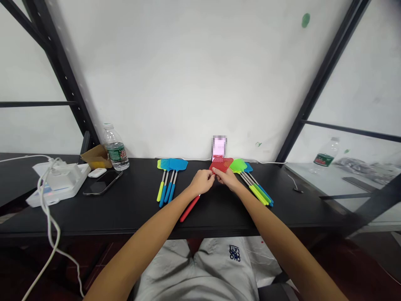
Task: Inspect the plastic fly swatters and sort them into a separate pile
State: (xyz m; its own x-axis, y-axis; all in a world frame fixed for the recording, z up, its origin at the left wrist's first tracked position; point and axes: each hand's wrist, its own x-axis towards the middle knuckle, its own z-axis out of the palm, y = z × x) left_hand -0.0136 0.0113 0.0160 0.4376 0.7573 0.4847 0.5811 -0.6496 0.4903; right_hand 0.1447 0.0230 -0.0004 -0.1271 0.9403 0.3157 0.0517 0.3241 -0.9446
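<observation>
Between my hands is a red fly swatter (pixel 223 163), slanting over the desk with its red handle towards me. My left hand (pixel 202 181) is closed around the upper shaft, just below the swatter's head. With a pinch of thumb and fingers, my right hand (pixel 229 179) grips the lower edge of the head. To the left lies a group of blue fly swatters (pixel 178 164) with a yellow-green one (pixel 160 191) at its side. Near my right wrist, several green and blue fly swatters (pixel 239 164) lie fanned together, their handles pointing down to the right.
A lit phone (pixel 219 146) leans against the wall behind the red swatter. On the left stand a water bottle (pixel 116 149), a cardboard box (pixel 97 156), a dark phone (pixel 103 183) and a white power strip (pixel 73 184) with cables. A thin white cable runs along the wall.
</observation>
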